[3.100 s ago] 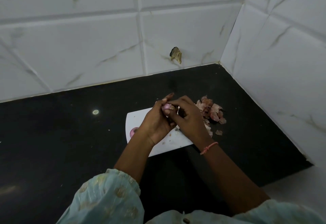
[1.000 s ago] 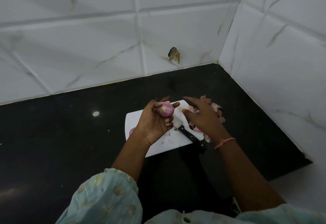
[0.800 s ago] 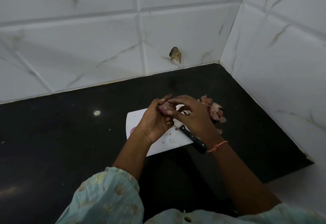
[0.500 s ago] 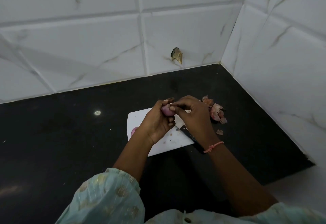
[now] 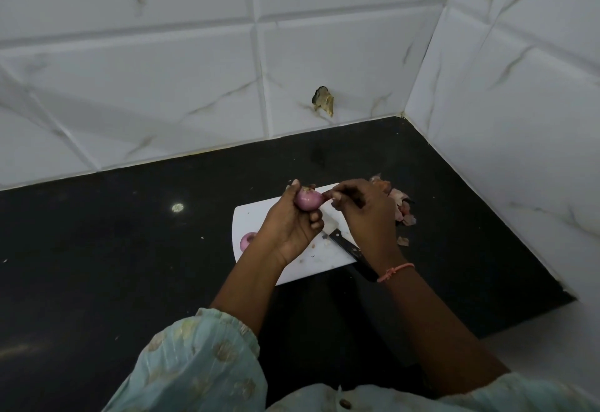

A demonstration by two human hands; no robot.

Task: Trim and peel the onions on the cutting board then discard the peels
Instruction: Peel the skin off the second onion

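Observation:
My left hand (image 5: 292, 226) grips a small purple onion (image 5: 307, 200) above the white cutting board (image 5: 259, 216). My right hand (image 5: 360, 213) pinches a strip of peel at the onion's right side. A second onion (image 5: 247, 240) lies on the board's left edge, partly hidden by my left wrist. A black-handled knife (image 5: 344, 244) lies on the board under my right hand, its handle reaching past the board's front edge. A heap of pink peels (image 5: 401, 205) lies on the counter just right of the board.
The black counter (image 5: 130, 265) runs into a corner of white tiled walls (image 5: 519, 119) behind and to the right. A chipped hole (image 5: 323, 104) marks the back wall. The counter ends at a front right edge (image 5: 565, 294).
My right hand has drawn slightly away to the right of the onion, pulling at its peel. More of the onion shows in my left hand. The knife lies where it was.

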